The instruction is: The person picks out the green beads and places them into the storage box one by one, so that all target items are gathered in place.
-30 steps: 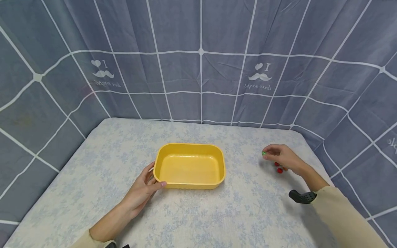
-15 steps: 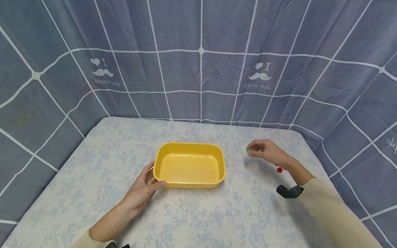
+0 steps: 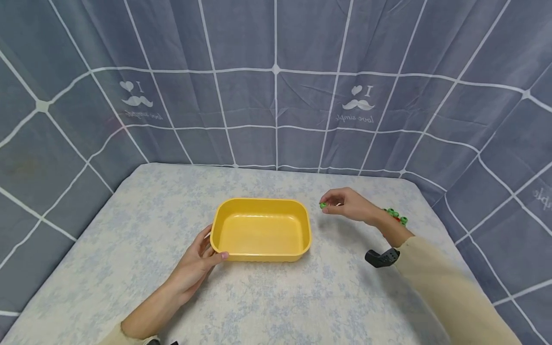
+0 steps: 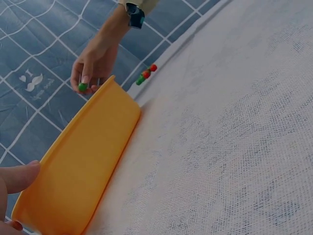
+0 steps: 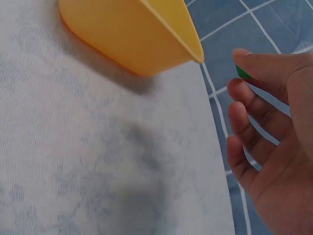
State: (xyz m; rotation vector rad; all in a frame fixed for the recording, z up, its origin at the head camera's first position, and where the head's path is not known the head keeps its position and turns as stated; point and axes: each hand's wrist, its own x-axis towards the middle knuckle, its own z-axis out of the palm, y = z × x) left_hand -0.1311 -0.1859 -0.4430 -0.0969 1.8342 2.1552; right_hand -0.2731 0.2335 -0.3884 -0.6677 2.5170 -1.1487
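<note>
Tray (image 3: 260, 257), smooth yellow plastic with rounded corners, is sitting on the worktop (image 3: 276, 306), whose woven white cover is showing blue mottling. We are seeing the left hand (image 3: 194, 267) gripping its near-left corner. The right hand (image 3: 351, 206) is pinching one rounded green bead (image 3: 323, 205) in its fingers, just beside the tray. Red and green beads (image 3: 393, 212) are lying farther right. On the gridded curtain (image 3: 302, 96) we are reading mirrored "love simple".

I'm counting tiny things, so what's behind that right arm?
Little green pieces and red pieces peek out past the right arm on the tablecloth. In the head view, the arm covers whatever is right behind it, so I can't count them all.
</note>
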